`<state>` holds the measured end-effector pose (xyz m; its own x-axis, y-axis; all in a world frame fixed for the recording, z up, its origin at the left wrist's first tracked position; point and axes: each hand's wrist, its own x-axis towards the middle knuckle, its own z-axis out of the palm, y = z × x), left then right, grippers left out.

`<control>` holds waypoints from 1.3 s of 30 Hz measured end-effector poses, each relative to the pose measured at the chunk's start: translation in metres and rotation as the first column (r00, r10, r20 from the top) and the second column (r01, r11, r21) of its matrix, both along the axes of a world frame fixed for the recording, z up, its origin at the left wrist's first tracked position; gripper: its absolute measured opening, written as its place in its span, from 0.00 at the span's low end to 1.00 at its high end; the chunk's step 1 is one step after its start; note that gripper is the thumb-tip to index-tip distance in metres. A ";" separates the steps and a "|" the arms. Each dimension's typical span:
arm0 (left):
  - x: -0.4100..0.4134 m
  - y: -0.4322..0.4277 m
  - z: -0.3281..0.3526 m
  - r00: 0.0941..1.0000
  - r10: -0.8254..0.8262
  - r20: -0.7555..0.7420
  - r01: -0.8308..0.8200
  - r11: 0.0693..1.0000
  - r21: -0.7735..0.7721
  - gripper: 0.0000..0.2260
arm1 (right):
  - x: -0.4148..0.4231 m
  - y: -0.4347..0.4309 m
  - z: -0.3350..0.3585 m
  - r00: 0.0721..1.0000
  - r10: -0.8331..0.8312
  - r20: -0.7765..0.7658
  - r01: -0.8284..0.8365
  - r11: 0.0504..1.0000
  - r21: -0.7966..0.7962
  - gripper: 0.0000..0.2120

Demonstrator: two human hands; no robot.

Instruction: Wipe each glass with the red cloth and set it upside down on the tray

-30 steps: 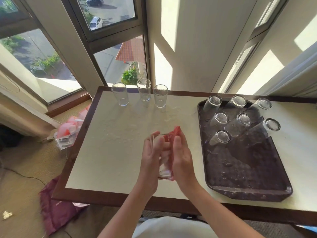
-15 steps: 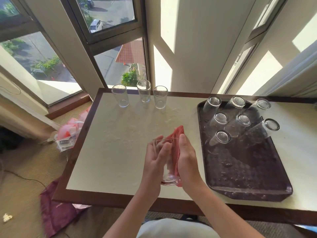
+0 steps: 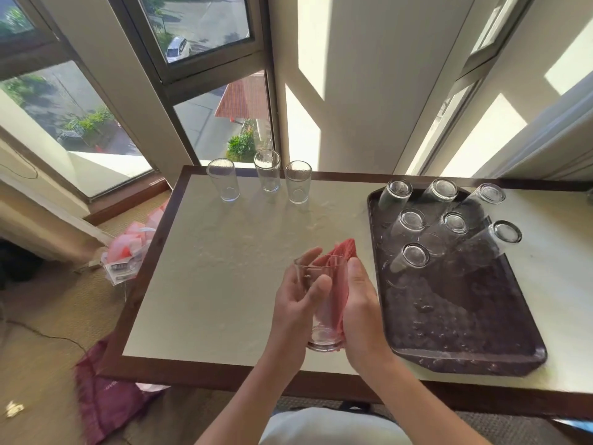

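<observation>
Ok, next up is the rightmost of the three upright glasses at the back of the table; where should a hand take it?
Grip the rightmost upright glass around its mid-wall, coming from the near right side. It stands upright and tapers toward the base, and the middle glass stands close on its left.

An upper-floor room, likely a hotel: tall windows (image 3: 96,123) overlook a street, carpet (image 3: 38,342) underfoot, identical glasses (image 3: 268,170) on a wood-edged surface (image 3: 224,268).

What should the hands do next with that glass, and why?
Probably keep rubbing a moment, then flip it. The clear drinking glass sits mouth up in the left hand, the right hand pressing the red cloth against it. The dark brown tray has bare space near its front.
</observation>
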<state>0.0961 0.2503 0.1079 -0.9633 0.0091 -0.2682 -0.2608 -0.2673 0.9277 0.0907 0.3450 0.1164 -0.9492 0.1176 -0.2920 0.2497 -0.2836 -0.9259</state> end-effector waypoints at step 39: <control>0.005 -0.003 -0.010 0.969 0.030 -0.247 -0.050 0.996 -0.075 0.37 | 0.009 0.019 -0.010 0.845 0.178 0.505 0.157 0.819 -0.552 0.22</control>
